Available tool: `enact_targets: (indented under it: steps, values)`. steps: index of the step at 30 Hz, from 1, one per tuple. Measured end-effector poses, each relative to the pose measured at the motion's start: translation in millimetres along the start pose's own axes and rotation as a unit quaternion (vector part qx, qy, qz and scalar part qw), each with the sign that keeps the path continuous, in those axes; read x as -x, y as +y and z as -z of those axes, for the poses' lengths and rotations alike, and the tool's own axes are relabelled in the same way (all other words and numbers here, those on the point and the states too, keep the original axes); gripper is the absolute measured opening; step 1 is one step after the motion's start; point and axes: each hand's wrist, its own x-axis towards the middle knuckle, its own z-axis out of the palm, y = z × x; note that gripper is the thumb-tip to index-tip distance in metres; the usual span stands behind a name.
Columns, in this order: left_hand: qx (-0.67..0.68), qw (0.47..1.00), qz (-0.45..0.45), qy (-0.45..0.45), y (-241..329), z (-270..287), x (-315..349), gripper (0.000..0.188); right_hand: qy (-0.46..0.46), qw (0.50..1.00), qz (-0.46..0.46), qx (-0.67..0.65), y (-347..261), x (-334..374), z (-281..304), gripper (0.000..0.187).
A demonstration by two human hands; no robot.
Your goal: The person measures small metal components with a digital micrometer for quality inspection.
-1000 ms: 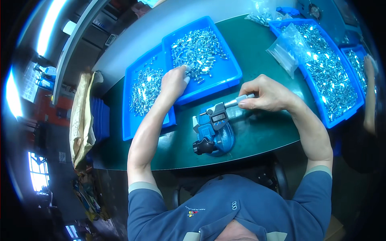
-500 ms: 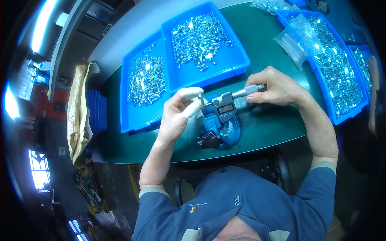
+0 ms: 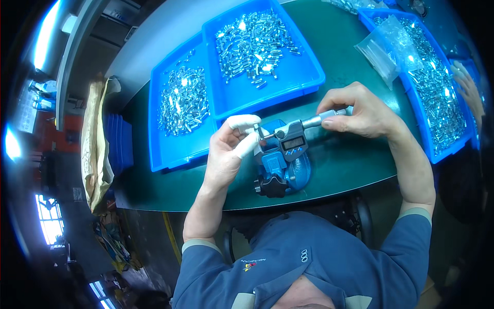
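Note:
A digital micrometer with a small display sits in a blue stand with a black knob, near the table's front edge. My left hand, with white covers on thumb and forefinger, pinches a small shiny metal piece at the micrometer's measuring gap. Whether the jaws touch the piece is too small to tell. My right hand is closed around the silver thimble at the micrometer's right end, thumb below and forefinger above.
Beyond my hands, two overlapping blue trays hold many small metal pieces. Another full blue tray stands at the right, with clear plastic bags at its edge. Another person's hand is beside it. A paper sack stands left.
The view has shifted slightly. My right fingers have shifted a little on the thimble. At the far right, the other person's hand has come up with its fingers beside the tray.

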Motion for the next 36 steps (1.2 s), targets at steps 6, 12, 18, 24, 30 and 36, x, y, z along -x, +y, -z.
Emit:
enact_targets:
  steps: [6, 12, 18, 24, 30, 36]
  values:
    - [0.024, 1.000, 0.010, -0.016, -1.4, 2.9, -0.6, 0.026, -0.013, 0.999, -0.030, -0.013, -1.1, -1.6, 0.5, 0.024]
    - [0.029, 0.999, -0.003, -0.026, -4.2, 6.3, -0.4, 0.026, -0.017, 1.000, -0.024, -0.013, -0.3, -2.8, 0.1, 0.026]
    - [0.031, 0.999, -0.022, -0.033, -5.6, 6.5, -0.9, 0.026, -0.018, 0.999, -0.026, -0.016, -1.0, -3.5, 0.2, 0.026]
    - [0.016, 1.000, -0.005, -0.024, -6.0, 6.2, -2.2, 0.028, -0.011, 1.000, -0.025, -0.014, -2.7, -2.1, 0.6, 0.027]
    - [0.014, 0.999, -0.005, -0.033, -7.6, 5.0, -4.3, 0.031, -0.009, 0.999, -0.029, -0.012, -1.6, -0.8, 1.2, 0.030]
    - [-0.010, 1.000, 0.008, -0.011, -1.7, 2.0, -1.2, 0.029, -0.026, 0.997, -0.066, -0.019, -4.7, -0.3, 0.3, 0.033]
